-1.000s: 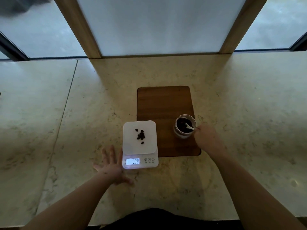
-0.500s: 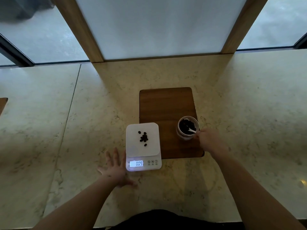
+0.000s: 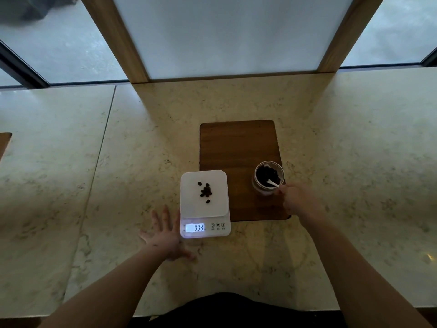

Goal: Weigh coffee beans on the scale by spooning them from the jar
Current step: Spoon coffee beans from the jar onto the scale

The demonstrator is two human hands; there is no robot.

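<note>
A white digital scale (image 3: 204, 204) sits on the marble counter with several dark coffee beans (image 3: 205, 192) on its platform; its lit display reads 009. To its right, an open glass jar (image 3: 268, 178) of beans stands on a dark wooden board (image 3: 238, 147). My right hand (image 3: 298, 201) pinches the handle of a small white spoon (image 3: 273, 183), whose bowl is down among the beans in the jar. My left hand (image 3: 165, 235) lies flat on the counter with fingers spread, touching the scale's left front corner.
The marble counter (image 3: 94, 185) extends wide on both sides, with a seam on the left. A wooden-framed white panel (image 3: 227, 36) and windows rise behind the board. A brown wooden edge (image 3: 4, 142) shows at the far left.
The view has shifted slightly. My right hand still holds the spoon in the jar, and the spoon has dipped a little. My left hand stays flat beside the scale.
</note>
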